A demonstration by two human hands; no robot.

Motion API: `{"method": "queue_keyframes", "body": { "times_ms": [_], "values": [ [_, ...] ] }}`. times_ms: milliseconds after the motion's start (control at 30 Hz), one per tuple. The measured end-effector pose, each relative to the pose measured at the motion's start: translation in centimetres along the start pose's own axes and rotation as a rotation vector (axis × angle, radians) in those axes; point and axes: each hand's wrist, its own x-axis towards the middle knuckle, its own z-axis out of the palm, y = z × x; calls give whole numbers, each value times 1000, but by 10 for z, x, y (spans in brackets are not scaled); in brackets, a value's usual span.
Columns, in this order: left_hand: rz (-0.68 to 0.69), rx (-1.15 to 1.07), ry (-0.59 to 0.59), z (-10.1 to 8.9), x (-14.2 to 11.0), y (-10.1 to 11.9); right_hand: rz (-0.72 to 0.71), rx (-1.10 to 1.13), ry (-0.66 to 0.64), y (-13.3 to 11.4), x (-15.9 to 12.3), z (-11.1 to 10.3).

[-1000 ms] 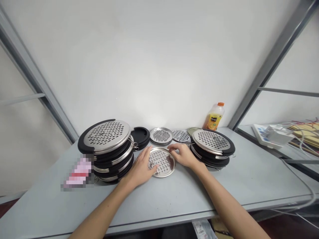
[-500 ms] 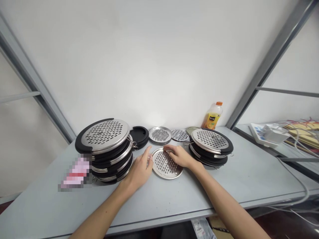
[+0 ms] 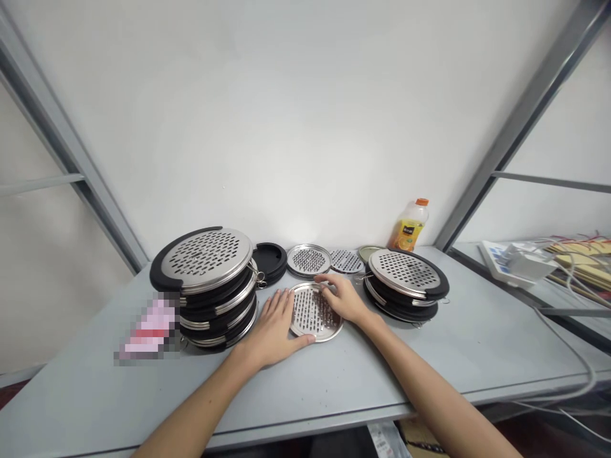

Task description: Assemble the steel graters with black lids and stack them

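Observation:
A round metal grater plate [image 3: 310,312] lies flat on the grey table in front of me. My left hand [image 3: 274,331] is spread beside its left edge, fingers pointing away and the thumb reaching to the near rim. On the far right of the plate, my right hand [image 3: 346,299] grips the rim, its fingers bent over the edge and the thumb on the perforated face. To the left stands a tall stack of round graters with black rims [image 3: 205,261]; a shorter stack of the same kind [image 3: 405,273] is on the right.
Along the wall lie black round bases [image 3: 270,261], a stack of grater plates [image 3: 308,259], another toothed plate [image 3: 346,261] and a greenish disc [image 3: 370,252]. An orange-capped juice bottle [image 3: 410,226] stands behind the right stack. A power strip [image 3: 510,264] with cables lies far right.
My left hand has opened out flat, and its thumb has come to the plate's near rim. The plate has shifted slightly left, with my right hand still at its far right edge.

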Motion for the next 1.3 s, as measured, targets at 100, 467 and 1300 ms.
{"method": "queue_keyframes", "body": {
  "times_ms": [100, 467, 1300],
  "values": [
    [-5, 7, 8, 2, 0, -1, -14, -51, 68, 6, 1, 0],
    [-17, -15, -11, -3, -2, 3, -40, -533, -9, 7, 20, 9],
    [-27, -64, -11, -3, -1, 2, -40, -201, 74, 16, 31, 8]
  ]
}}
